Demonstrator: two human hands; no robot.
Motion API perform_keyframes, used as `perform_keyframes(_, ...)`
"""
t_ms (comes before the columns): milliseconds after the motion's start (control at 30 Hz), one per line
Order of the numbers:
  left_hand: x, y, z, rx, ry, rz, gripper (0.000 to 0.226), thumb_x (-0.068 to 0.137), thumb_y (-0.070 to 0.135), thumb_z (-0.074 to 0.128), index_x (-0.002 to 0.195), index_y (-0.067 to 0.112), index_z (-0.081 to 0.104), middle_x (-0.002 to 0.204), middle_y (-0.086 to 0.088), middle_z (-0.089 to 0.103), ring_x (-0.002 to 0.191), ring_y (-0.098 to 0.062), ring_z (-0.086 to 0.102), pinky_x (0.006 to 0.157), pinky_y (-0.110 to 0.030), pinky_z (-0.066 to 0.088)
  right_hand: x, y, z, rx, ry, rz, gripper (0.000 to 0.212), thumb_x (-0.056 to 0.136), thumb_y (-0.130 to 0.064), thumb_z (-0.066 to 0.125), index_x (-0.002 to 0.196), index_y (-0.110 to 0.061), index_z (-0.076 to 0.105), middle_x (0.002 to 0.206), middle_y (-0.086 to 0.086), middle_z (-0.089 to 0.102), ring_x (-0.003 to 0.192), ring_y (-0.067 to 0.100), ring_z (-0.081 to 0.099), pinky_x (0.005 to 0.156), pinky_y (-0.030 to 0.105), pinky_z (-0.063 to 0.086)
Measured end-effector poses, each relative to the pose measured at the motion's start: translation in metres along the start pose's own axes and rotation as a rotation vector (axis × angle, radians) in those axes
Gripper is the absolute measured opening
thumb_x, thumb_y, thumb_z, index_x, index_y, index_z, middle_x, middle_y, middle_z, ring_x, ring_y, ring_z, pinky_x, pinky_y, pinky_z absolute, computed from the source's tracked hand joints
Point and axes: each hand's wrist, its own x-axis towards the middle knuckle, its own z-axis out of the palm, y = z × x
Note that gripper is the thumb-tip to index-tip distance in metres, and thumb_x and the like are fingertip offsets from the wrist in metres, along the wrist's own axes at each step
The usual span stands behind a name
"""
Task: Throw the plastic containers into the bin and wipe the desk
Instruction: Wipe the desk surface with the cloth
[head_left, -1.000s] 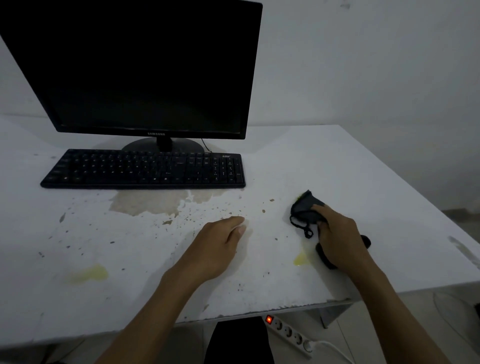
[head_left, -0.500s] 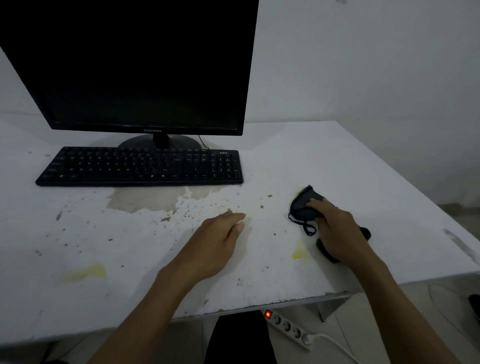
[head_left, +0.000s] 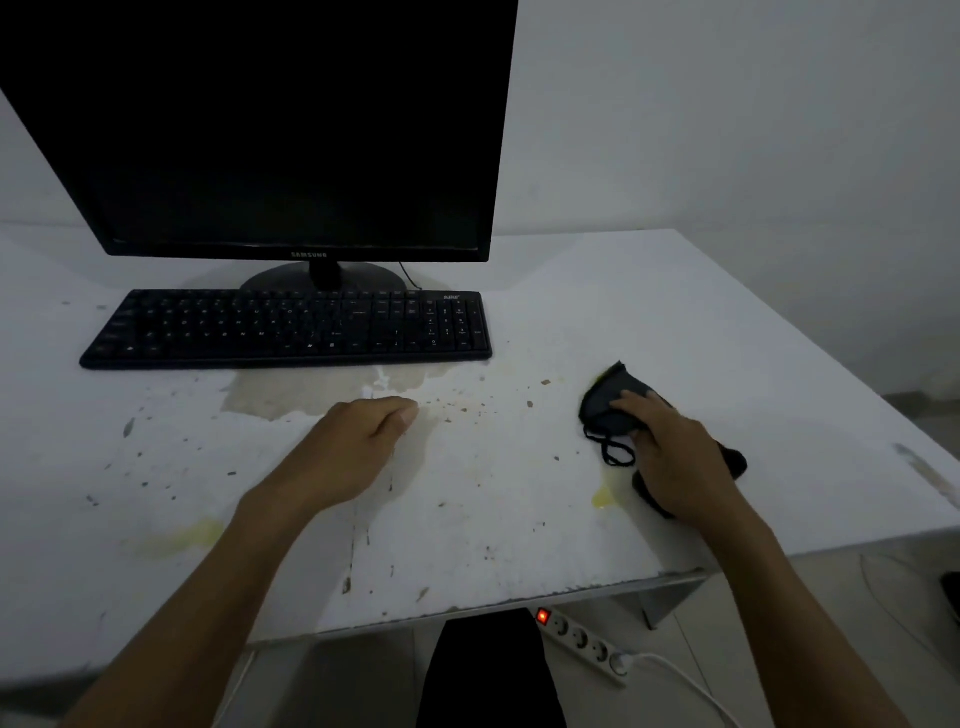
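Right hand (head_left: 675, 457) presses cloth (head_left: 610, 402) near desk (head_left: 753, 364) edge.

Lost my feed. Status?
Right hand pressing dark cloth flat on desk. Left hand resting, empty. Yellow stain beside cloth.

- The keyboard (head_left: 291, 328) and monitor (head_left: 280, 130) block the back left of the counter (head_left: 675, 322).
- Bare counter runs along the right of the keyboard to the wall.
- The left hand (head_left: 358, 447) and right hand (head_left: 670, 457) stand well apart, open surface between.
- The front left counter lies unobstructed.
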Motion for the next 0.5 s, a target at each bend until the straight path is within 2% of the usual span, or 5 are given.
perform_keyframes(233,0.000,-0.001,-0.003,-0.017,0.012,-0.036,0.045,0.098,0.043,0.030,0.135,0.024,0.047,0.140,0.000,0.047,0.127,-0.016,0.043,0.094,-0.022,0.029,0.004,0.015,-0.003,-0.010,0.059,0.111,0.039,0.094,0.000,0.038,0.128,-0.012,0.052,0.134,0.015,0.051,0.116,0.037,0.049,0.098,0.040,0.041)
perform_keyframes(300,-0.001,0.001,-0.002,-0.017,0.022,-0.037,0.043,0.099,0.041,0.030,0.132,0.021,0.050,0.133,-0.001,0.053,0.115,-0.013,0.049,0.088,-0.020,0.031,0.012,0.007,0.002,-0.024,0.043,0.118,0.040,0.094,-0.001,0.036,0.129,-0.012,0.051,0.138,0.012,0.047,0.124,0.035,0.043,0.103,0.040,0.036)
perform_keyframes(400,-0.003,0.003,0.002,-0.017,0.018,-0.022,0.036,0.099,0.039,0.030,0.112,0.023,0.059,0.100,-0.002,0.057,0.090,-0.009,0.045,0.067,-0.015,0.035,0.005,0.001,0.009,-0.035,-0.031,0.018,0.043,0.094,0.000,0.037,0.132,-0.016,0.049,0.147,0.002,0.038,0.140,0.027,0.026,0.111,0.039,0.026)
perform_keyframes(433,-0.004,0.004,0.002,-0.023,0.018,-0.020,0.032,0.099,0.039,0.030,0.106,0.025,0.058,0.096,0.002,0.053,0.087,-0.009,0.044,0.065,-0.011,0.032,0.000,0.003,0.007,-0.030,-0.052,-0.017,0.043,0.093,0.001,0.038,0.132,-0.016,0.049,0.147,0.001,0.038,0.140,0.025,0.025,0.111,0.037,0.025)
perform_keyframes(500,-0.007,0.007,0.001,-0.070,0.006,-0.009,0.035,0.098,0.041,0.029,0.114,0.028,0.058,0.101,0.007,0.053,0.092,-0.009,0.047,0.071,-0.013,0.034,-0.005,0.009,-0.004,-0.002,-0.049,-0.026,0.043,0.093,0.002,0.041,0.131,-0.016,0.051,0.144,0.005,0.042,0.135,0.027,0.035,0.108,0.031,0.028)
